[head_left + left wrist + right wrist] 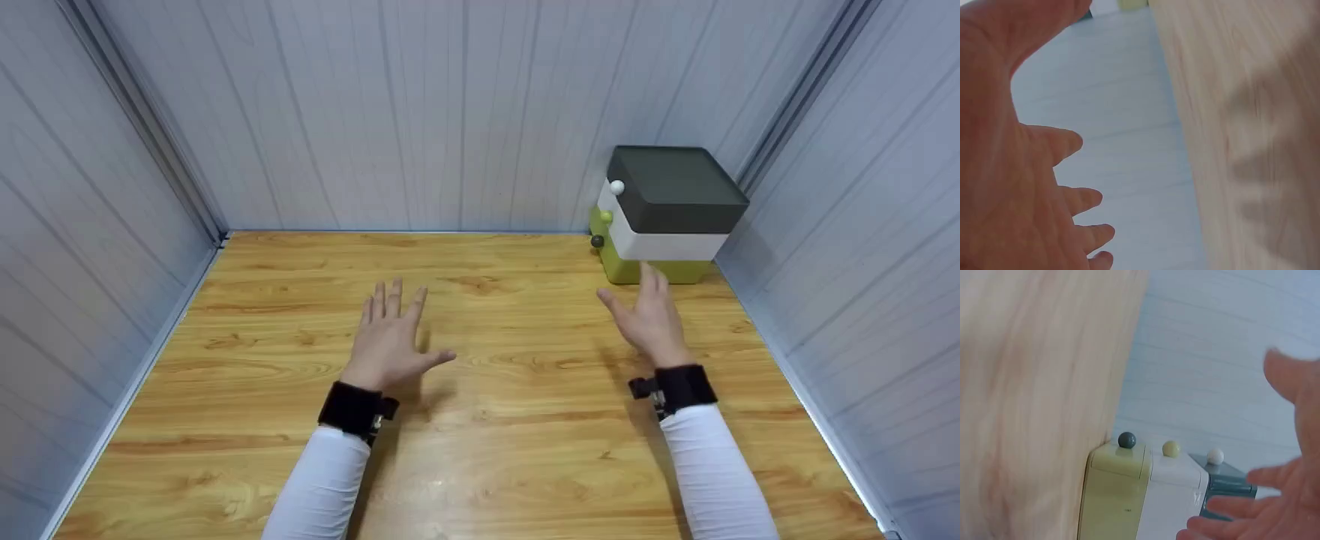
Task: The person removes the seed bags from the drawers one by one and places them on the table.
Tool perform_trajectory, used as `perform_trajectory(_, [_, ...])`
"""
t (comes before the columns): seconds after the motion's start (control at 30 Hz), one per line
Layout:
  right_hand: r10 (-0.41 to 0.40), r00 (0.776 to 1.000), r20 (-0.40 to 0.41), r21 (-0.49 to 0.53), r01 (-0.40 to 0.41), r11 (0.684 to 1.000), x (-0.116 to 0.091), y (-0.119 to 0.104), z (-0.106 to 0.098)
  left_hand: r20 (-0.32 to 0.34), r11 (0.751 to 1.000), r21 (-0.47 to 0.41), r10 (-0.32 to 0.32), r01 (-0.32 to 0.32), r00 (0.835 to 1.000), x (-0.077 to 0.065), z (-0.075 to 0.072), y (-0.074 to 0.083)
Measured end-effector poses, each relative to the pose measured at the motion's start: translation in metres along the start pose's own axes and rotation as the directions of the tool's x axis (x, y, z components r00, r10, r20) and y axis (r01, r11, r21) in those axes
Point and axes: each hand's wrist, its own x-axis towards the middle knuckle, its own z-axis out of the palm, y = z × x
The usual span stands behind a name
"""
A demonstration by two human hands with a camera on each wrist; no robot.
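Observation:
My left hand (388, 346) hovers over the table, fingers spread, thumb out to the right, holding nothing. Its palm and fingertips fill the left side of the left wrist view, with a shadow on the wood. My right hand (651, 319) is held out just in front of a three-tier box (667, 246), fingers extended toward it, nothing in them. The box stands at the back right: dark grey top tier, white middle, green bottom. Each tier has a round knob on its left side: a white knob (1215, 457), a yellow-green knob (1171, 449) and a dark grey knob (1127, 440).
The wood-grain table (480, 450) is bounded by a pale panelled back wall (420, 112) and side walls, a left wall (82, 247) and a right wall (862, 247). The box stands close to the corner of the back and right walls. Both wrists carry black camera straps.

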Motion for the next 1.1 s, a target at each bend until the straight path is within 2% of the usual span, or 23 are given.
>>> perform_trajectory(0.17, [0.119,0.993,0.005,0.071,-0.119,0.990,0.016,0.006,-0.017,0.034,0.997,-0.058,0.043,-0.041,0.998,0.012,0.011,0.016])
perform_trajectory(0.27, [0.171,0.985,0.003,0.099,-0.171,0.980,0.027,0.011,-0.025,0.044,0.991,-0.127,0.056,-0.050,0.997,0.022,0.019,0.029])
perform_trajectory(0.4, [0.211,0.977,-0.022,0.142,-0.206,0.968,0.041,0.016,-0.035,0.068,0.971,-0.233,0.072,-0.054,0.995,0.036,0.030,0.051])
perform_trajectory(0.5, [0.235,0.970,-0.058,0.197,-0.220,0.955,0.052,0.018,-0.041,0.086,0.956,-0.283,0.110,-0.081,0.990,0.045,0.038,0.068])
perform_trajectory(0.63, [0.306,0.950,-0.068,0.318,-0.270,0.909,0.068,0.017,-0.048,0.110,0.931,-0.348,0.162,-0.115,0.981,0.054,0.047,0.089])
perform_trajectory(0.77, [0.393,0.919,-0.017,0.410,-0.352,0.841,0.083,0.014,-0.055,0.144,0.906,-0.407,0.192,-0.119,0.971,0.059,0.052,0.104])
perform_trajectory(0.87, [0.436,0.900,0.008,0.428,-0.397,0.812,0.095,0.014,-0.059,0.165,0.894,-0.431,0.211,-0.122,0.964,0.063,0.056,0.112])
perform_trajectory(1.1, [0.528,0.849,0.038,0.399,-0.497,0.771,0.113,0.019,-0.071,0.198,0.872,-0.472,0.248,-0.130,0.948,0.069,0.066,0.124])
